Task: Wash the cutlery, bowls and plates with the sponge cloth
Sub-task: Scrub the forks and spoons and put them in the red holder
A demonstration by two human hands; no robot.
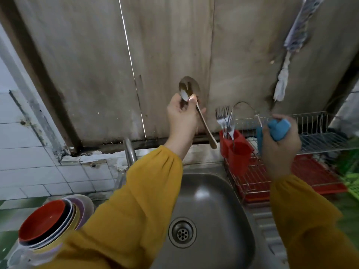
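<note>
My left hand (182,117) is raised above the sink (229,193) and pinches a metal spoon (189,88) just below its bowl, bowl end up, with the handle hanging down to the right. My right hand (279,148) grips the blue sponge cloth (278,129) over the dish rack (318,136). A stack of plates and bowls (46,226), with a red bowl on top, stands at the lower left. Several forks (224,117) stick up from a red cutlery holder (236,154).
The tap's pipe (130,150) rises behind the sink, partly hidden by my left sleeve. A red drip tray (310,175) lies under the wire rack. A green crate (349,171) sits at the far right. A cloth (291,45) hangs on the stained wall.
</note>
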